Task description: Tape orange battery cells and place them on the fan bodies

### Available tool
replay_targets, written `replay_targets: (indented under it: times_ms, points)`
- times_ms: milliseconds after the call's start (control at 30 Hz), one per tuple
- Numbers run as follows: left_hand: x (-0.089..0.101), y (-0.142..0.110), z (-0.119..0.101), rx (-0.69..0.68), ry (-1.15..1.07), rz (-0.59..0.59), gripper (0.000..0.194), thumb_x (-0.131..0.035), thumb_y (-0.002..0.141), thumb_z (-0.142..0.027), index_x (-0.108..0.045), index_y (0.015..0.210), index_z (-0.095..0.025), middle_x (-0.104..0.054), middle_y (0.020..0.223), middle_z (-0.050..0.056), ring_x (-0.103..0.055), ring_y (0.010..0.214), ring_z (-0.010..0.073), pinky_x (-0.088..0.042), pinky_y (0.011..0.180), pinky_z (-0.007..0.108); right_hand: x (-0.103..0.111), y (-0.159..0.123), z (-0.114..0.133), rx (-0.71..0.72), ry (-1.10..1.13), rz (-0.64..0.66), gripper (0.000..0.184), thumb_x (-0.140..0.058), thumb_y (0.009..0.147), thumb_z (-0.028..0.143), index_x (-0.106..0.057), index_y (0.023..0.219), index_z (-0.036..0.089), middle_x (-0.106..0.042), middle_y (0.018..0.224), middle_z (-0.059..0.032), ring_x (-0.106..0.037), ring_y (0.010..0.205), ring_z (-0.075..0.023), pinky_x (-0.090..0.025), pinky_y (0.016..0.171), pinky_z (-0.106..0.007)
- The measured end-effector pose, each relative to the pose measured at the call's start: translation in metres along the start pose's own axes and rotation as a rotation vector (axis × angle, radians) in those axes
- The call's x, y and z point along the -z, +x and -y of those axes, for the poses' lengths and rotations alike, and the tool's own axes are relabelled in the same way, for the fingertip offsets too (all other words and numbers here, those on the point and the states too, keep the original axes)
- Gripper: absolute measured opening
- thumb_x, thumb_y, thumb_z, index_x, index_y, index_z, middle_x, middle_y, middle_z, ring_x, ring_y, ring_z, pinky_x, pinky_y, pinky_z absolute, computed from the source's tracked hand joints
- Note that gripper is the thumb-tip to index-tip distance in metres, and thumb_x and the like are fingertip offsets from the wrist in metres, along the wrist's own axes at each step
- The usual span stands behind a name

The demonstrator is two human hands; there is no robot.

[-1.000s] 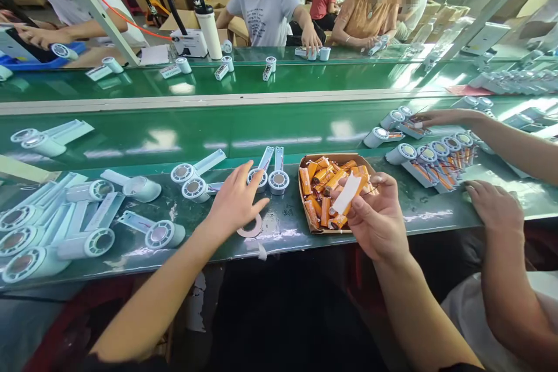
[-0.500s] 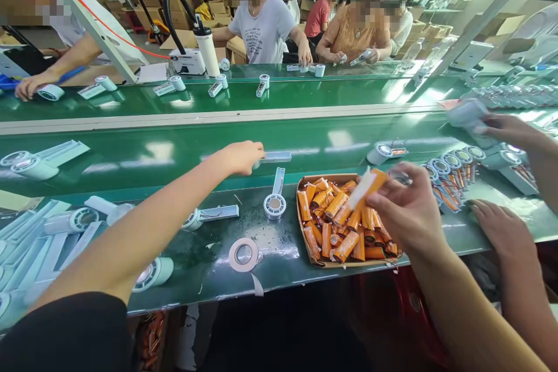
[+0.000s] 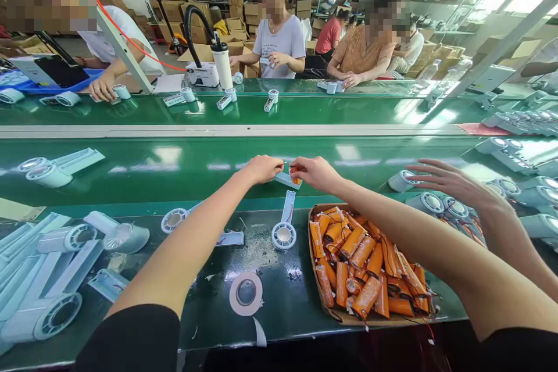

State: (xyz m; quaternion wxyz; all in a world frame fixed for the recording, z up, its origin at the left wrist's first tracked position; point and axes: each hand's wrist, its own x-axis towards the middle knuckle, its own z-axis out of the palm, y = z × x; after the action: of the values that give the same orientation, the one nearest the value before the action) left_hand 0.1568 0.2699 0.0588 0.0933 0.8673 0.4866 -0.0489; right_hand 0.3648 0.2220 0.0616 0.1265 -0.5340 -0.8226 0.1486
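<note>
Both my arms reach out over the green belt [image 3: 174,168]. My left hand [image 3: 261,167] is closed on a pale blue fan housing [image 3: 288,179] by its handle end. My right hand [image 3: 316,172] pinches an orange battery cell [image 3: 294,174] against that housing. Nearer to me stands a cardboard tray [image 3: 344,316] heaped with several orange battery cells [image 3: 366,267]. One more fan housing [image 3: 284,231] lies just left of the tray, and a tape roll [image 3: 246,293] sits near the front edge.
Several fan housings [image 3: 52,267] are piled at the left. A co-worker's hand [image 3: 449,183] at the right hovers over more housings [image 3: 429,202]. Across the belt, other people sit at a far bench with white parts [image 3: 270,99] and cardboard boxes behind them.
My left hand carried a fan housing out onto the belt. My right hand moved left with the orange cell and now meets the left hand at the housing. The white strip is no longer visible.
</note>
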Motion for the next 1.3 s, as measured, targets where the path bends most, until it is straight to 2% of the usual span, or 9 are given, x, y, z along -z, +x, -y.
replay_targets:
  times_ms: [333, 533, 633, 733, 833, 933, 1100, 1200, 1300]
  points:
    - [-0.009, 0.008, -0.018, 0.071, -0.101, -0.075, 0.030, -0.045, 0.104, -0.032, -0.073, 0.117, -0.028, -0.080, 0.116, 0.008, -0.073, 0.109, 0.0271, -0.051, 0.088, 0.033, -0.011, 0.019, 0.021, 0.028, -0.331, 0.276, 0.034, -0.065, 0.099, 0.041, -0.079, 0.125, 0.026, -0.082, 0.110, -0.0150, -0.077, 0.103, -0.0351, -0.057, 0.085, -0.040]
    - [0.005, 0.001, -0.032, 0.071, -0.124, -0.144, 0.032, -0.046, 0.104, -0.024, -0.071, 0.124, -0.022, -0.078, 0.121, 0.011, -0.073, 0.111, 0.0259, -0.053, 0.092, 0.033, 0.028, 0.009, 0.043, 0.010, -0.350, 0.242, 0.031, -0.067, 0.098, 0.036, -0.080, 0.124, 0.028, -0.083, 0.117, -0.0099, -0.076, 0.109, -0.0308, -0.056, 0.089, -0.036]
    - [0.007, -0.038, -0.040, 0.025, -0.146, -0.287, 0.042, -0.044, 0.105, -0.020, -0.060, 0.143, -0.016, -0.066, 0.146, 0.015, -0.058, 0.138, 0.0265, -0.047, 0.113, 0.037, 0.060, -0.038, 0.038, -0.020, -0.252, 0.068, 0.038, -0.051, 0.107, 0.035, -0.074, 0.135, 0.025, -0.082, 0.121, -0.0079, -0.076, 0.110, -0.0258, -0.055, 0.094, -0.035]
    - [-0.006, -0.117, -0.044, -0.121, -0.183, -0.461, 0.037, -0.049, 0.107, -0.033, -0.065, 0.137, -0.018, -0.070, 0.141, 0.012, -0.060, 0.135, 0.0269, -0.049, 0.114, 0.041, 0.078, -0.115, 0.022, -0.064, -0.030, -0.040, 0.033, -0.059, 0.102, 0.041, -0.079, 0.121, 0.024, -0.084, 0.095, -0.0044, -0.076, 0.084, -0.0224, -0.056, 0.083, -0.034]
    - [-0.036, -0.209, -0.039, -0.335, -0.178, -0.412, 0.031, -0.049, 0.108, -0.042, -0.076, 0.109, -0.025, -0.080, 0.108, 0.004, -0.073, 0.100, 0.0216, -0.059, 0.090, 0.034, 0.071, -0.194, 0.001, -0.166, 0.012, -0.071, 0.034, -0.067, 0.094, 0.051, -0.081, 0.113, 0.027, -0.081, 0.088, -0.0040, -0.074, 0.075, -0.0233, -0.057, 0.073, -0.036]
    - [-0.073, -0.271, -0.027, -0.464, -0.099, -0.419, 0.025, -0.055, 0.106, -0.037, -0.077, 0.111, -0.027, -0.081, 0.112, 0.003, -0.073, 0.103, 0.0225, -0.061, 0.086, 0.033, 0.050, -0.244, -0.018, -0.288, 0.035, -0.155, 0.041, -0.076, 0.083, 0.054, -0.081, 0.113, 0.026, -0.078, 0.089, -0.0054, -0.072, 0.073, -0.0242, -0.060, 0.070, -0.039]
    - [-0.106, -0.289, -0.022, -0.441, -0.037, -0.564, 0.029, -0.045, 0.106, -0.019, -0.074, 0.111, -0.021, -0.076, 0.123, 0.009, -0.071, 0.111, 0.0238, -0.063, 0.090, 0.034, 0.033, -0.260, -0.019, -0.398, 0.552, -0.451, 0.056, -0.086, 0.076, 0.049, -0.074, 0.126, 0.027, -0.078, 0.095, -0.0030, -0.072, 0.078, -0.0210, -0.062, 0.069, -0.035]
    - [-0.099, -0.285, -0.040, -0.398, -0.067, -0.625, 0.021, -0.050, 0.106, -0.019, -0.070, 0.108, -0.019, -0.076, 0.118, 0.010, -0.067, 0.115, 0.0271, -0.063, 0.095, 0.040, 0.028, -0.253, 0.011, -0.345, 0.993, -0.698, 0.062, -0.092, 0.073, 0.044, -0.069, 0.130, 0.035, -0.073, 0.101, 0.0008, -0.073, 0.084, -0.0187, -0.065, 0.076, -0.035]
    - [-0.086, -0.286, -0.066, -0.388, -0.129, -0.705, 0.013, -0.054, 0.104, -0.016, -0.065, 0.112, -0.018, -0.076, 0.114, 0.009, -0.064, 0.122, 0.0298, -0.059, 0.107, 0.049, 0.013, -0.248, 0.053, -0.285, 1.282, -0.748, 0.043, -0.095, 0.072, 0.044, -0.074, 0.108, 0.034, -0.070, 0.099, 0.0012, -0.072, 0.085, -0.0186, -0.066, 0.079, -0.036]
